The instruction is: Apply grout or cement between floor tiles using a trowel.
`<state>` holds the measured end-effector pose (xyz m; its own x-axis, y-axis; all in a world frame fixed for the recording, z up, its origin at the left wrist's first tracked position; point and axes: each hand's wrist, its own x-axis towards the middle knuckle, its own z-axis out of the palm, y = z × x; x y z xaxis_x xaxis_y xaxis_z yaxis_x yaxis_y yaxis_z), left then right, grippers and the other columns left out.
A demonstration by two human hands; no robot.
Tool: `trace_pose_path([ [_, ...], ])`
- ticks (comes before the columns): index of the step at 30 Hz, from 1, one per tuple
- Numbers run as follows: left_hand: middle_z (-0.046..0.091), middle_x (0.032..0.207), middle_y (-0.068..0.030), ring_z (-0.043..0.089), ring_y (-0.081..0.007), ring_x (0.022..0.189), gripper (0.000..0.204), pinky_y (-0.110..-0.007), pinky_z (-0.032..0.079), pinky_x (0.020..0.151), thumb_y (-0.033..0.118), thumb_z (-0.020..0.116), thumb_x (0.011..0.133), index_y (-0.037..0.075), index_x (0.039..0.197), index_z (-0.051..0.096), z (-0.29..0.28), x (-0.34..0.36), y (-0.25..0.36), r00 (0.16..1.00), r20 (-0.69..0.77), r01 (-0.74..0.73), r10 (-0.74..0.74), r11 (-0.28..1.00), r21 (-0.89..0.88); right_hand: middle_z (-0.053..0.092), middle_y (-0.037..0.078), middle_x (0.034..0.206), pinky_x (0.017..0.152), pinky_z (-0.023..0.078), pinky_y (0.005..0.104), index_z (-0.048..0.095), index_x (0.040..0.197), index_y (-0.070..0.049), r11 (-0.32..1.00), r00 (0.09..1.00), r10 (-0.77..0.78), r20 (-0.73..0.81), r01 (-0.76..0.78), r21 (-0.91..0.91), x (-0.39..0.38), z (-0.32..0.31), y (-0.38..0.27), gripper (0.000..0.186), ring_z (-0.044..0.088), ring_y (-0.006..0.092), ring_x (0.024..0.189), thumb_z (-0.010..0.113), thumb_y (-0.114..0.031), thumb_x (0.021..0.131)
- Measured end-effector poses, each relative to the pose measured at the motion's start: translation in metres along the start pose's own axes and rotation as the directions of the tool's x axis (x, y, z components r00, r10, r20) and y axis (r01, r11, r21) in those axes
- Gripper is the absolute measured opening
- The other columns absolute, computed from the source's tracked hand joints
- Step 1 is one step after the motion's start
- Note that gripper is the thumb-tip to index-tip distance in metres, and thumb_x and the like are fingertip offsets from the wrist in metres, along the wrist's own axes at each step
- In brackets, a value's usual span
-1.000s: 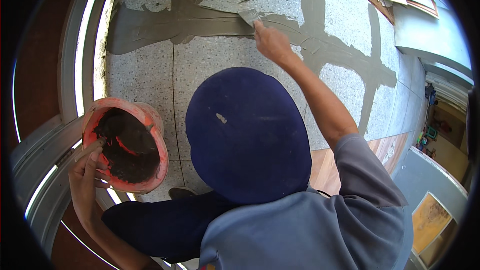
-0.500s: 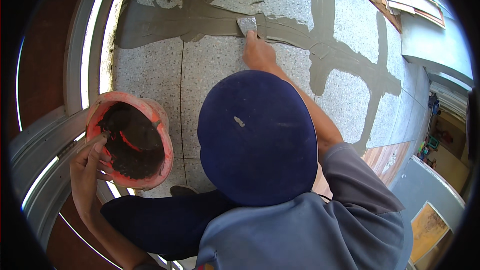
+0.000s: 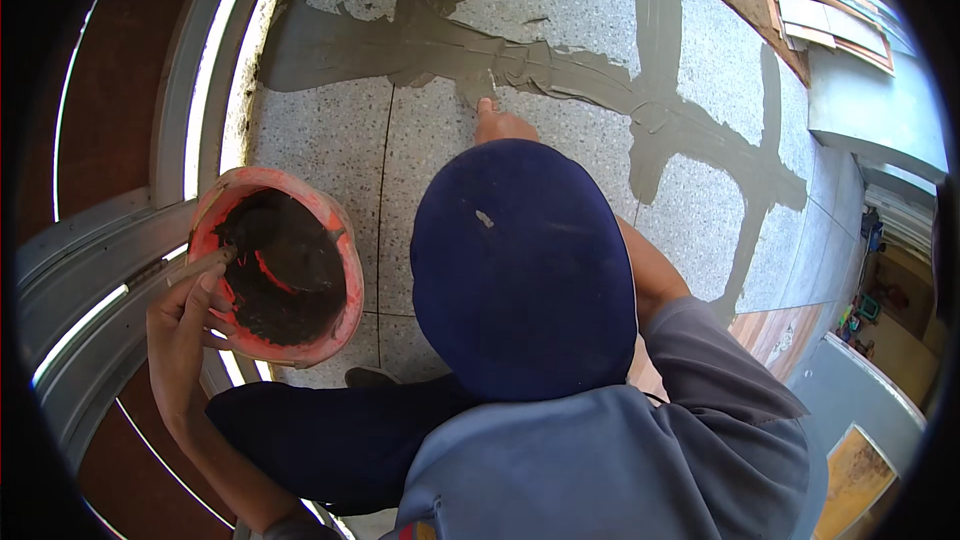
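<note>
The left hand [image 3: 188, 305] is pinching a stick-like handle [image 3: 203, 264] at the rim of the red bucket [image 3: 353, 270], near the left edge of the floor [image 3: 420, 130]. The right hand [image 3: 505, 126], fingers closed, is gripping the scraper [image 3: 481, 88] against grey mortar [image 3: 330, 45], arm pointing forward.

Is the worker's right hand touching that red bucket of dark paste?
Apart. The head view shows it plainly: speckled floor lies between the right hand and the red bucket, which is over to the left.
</note>
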<state>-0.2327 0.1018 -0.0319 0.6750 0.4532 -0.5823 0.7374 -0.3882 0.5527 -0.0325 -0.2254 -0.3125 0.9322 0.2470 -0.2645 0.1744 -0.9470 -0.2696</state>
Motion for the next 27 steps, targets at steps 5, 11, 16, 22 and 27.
trace_pose_path([
  [5, 0.059, 0.072, -0.0007, 0.061, -0.0096, 0.059, 0.04, -0.023, 0.05, 0.049, 0.039, 0.06, 0.098, 0.006, 0.117, 0.072, 0.003, -0.001, 0.006, 1.0, -0.019, -0.01, 0.01, 1.0, 0.008, 0.069, 0.027, 0.095, 0.074, 0.054, 0.0535, 0.052, 0.111, 0.006, 0.99, 0.993, -0.116, 0.021, 0.114, 0.08, 0.05, -0.047, -0.022, 0.026, 0.068, 0.0434, 0.088, 0.045, -0.01, 0.093],
  [11, 0.058, 0.073, 0.0001, 0.06, -0.0086, 0.061, 0.039, -0.023, 0.05, 0.05, 0.039, 0.059, 0.098, 0.009, 0.118, 0.072, 0.0, -0.003, 0.007, 1.0, -0.001, -0.017, 0.017, 1.0, 0.001, 0.068, 0.028, 0.088, 0.071, 0.051, 0.0574, 0.053, 0.104, 0.0, 0.984, 0.985, -0.167, 0.052, 0.163, 0.07, 0.008, 0.003, -0.018, 0.021, 0.067, 0.0464, 0.082, 0.042, -0.015, 0.095],
  [16, 0.059, 0.073, -0.0005, 0.061, -0.009, 0.061, 0.04, -0.024, 0.05, 0.05, 0.041, 0.059, 0.097, 0.008, 0.118, 0.072, 0.001, -0.001, 0.008, 1.0, 0.014, -0.009, 0.008, 0.999, 0.033, 0.068, 0.027, 0.097, 0.076, 0.054, 0.0514, 0.054, 0.107, 0.006, 0.973, 0.971, -0.224, 0.086, 0.217, 0.077, 0.058, -0.042, -0.037, 0.025, 0.068, 0.0434, 0.09, 0.046, -0.01, 0.09],
  [22, 0.059, 0.074, -0.0016, 0.06, -0.0101, 0.06, 0.042, -0.024, 0.05, 0.049, 0.042, 0.06, 0.097, 0.007, 0.118, 0.072, -0.006, -0.004, -0.007, 1.0, -0.011, 0.015, -0.015, 1.0, 0.021, 0.069, 0.025, 0.087, 0.07, 0.053, 0.054, 0.056, 0.095, 0.001, 0.955, 0.949, -0.296, 0.106, 0.29, 0.065, 0.007, -0.028, -0.015, 0.018, 0.068, 0.0438, 0.081, 0.046, -0.013, 0.091],
  [27, 0.059, 0.074, -0.0017, 0.06, -0.01, 0.059, 0.042, -0.023, 0.049, 0.05, 0.042, 0.06, 0.097, 0.008, 0.117, 0.072, 0.0, 0.0, 0.004, 1.0, 0.001, -0.015, 0.015, 1.0, 0.011, 0.069, 0.026, 0.09, 0.073, 0.053, 0.0542, 0.055, 0.107, -0.003, 0.979, 0.98, -0.196, 0.017, 0.195, 0.058, 0.032, -0.057, 0.022, 0.022, 0.068, 0.044, 0.084, 0.045, -0.015, 0.092],
])
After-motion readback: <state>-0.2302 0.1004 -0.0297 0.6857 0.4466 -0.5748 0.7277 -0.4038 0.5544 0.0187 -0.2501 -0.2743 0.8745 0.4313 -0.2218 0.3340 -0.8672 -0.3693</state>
